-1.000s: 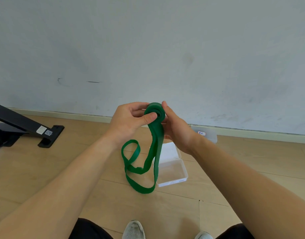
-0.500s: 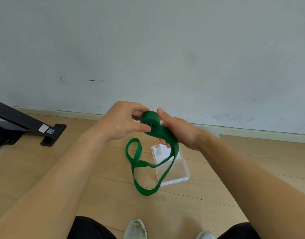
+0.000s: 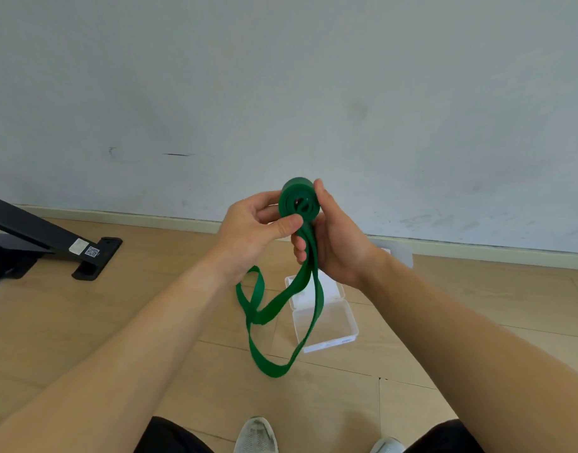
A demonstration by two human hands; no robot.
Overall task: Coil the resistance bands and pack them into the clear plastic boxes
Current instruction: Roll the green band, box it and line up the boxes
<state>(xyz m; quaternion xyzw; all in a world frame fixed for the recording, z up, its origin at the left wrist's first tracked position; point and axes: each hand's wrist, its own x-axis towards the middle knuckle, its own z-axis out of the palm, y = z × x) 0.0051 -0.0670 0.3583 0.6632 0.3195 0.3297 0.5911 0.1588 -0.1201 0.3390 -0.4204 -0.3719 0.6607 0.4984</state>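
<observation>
We hold the green resistance band (image 3: 299, 201) in the air in front of the wall, with part of it rolled into a tight coil. Our left hand (image 3: 251, 233) pinches the coil, thumb on its front face and fingers behind. Our right hand (image 3: 336, 246) is curled round the right side of the coil, and the loose tail (image 3: 274, 371) runs down through its fingers. The tail hangs in a twisted loop, in front of and just left of the open clear plastic box (image 3: 333, 325). We cannot tell whether it touches the floor (image 3: 150, 322).

To do this step well, we think the tail must enter the coil flat. The right hand should smooth the twist before each turn, while the left thumb presses on the layers so they do not spring open. A light pull on the tail should give a roll small enough for the box.

There is open floor between the box and our shoes (image 3: 256, 434). The black stand (image 3: 52, 237) is well apart at the left. A second box (image 3: 403, 256) lies by the wall, behind our right wrist.
</observation>
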